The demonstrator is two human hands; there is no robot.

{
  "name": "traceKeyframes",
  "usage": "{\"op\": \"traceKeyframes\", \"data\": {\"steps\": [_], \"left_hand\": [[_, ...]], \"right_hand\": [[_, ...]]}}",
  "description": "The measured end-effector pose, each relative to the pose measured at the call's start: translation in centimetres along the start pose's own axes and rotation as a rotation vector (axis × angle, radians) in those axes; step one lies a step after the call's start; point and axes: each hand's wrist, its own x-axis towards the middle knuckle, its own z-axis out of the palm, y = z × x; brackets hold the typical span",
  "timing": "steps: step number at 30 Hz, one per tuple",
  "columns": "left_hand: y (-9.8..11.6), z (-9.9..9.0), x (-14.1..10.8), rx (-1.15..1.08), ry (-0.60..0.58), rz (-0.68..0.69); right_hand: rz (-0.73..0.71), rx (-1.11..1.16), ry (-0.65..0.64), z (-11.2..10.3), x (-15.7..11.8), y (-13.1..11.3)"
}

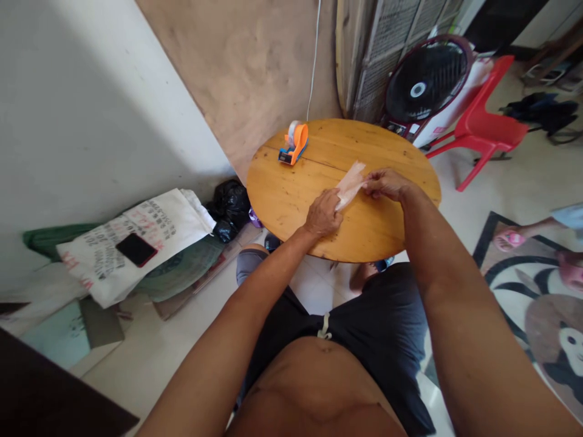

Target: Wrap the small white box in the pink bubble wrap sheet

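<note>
A thin, pale, translucent sheet [351, 180] lies on the round wooden table [291, 194]. My left hand [323, 213] pinches its near end against the tabletop. My right hand [385, 183] grips its right edge, fingers closed on it. Farther back on the table stands an orange and blue tape dispenser [294, 143] with a roll of clear tape, apart from both hands.
A red plastic chair [489, 124] and a black fan [426, 79] stand behind the table on the right. White printed sacks [136, 240] with a dark phone [136, 249] and black bags [230, 206] lie left. Another person's feet [510, 239] rest on a rug at the right.
</note>
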Motion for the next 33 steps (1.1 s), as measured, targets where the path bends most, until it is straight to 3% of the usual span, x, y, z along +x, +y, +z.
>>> {"op": "traceKeyframes", "data": {"steps": [6, 14, 21, 33], "left_hand": [[-0.1, 0.2, 0.4, 0.024, 0.001, -0.010], [-0.8, 0.0, 1.2, 0.042, -0.059, 0.103], [-0.9, 0.5, 1.0, 0.018, -0.053, 0.086], [-1.0, 0.6, 0.8, 0.028, -0.040, 0.085]], "right_hand": [[0.020, 0.093, 0.010, -0.5, -0.1, -0.5], [0.079, 0.127, 0.055, 0.4, 0.0, -0.4], [-0.022, 0.123, 0.040, 0.4, -0.3, 0.0], [-0.146, 0.119, 0.238, 0.8, -0.9, 0.5]]}}
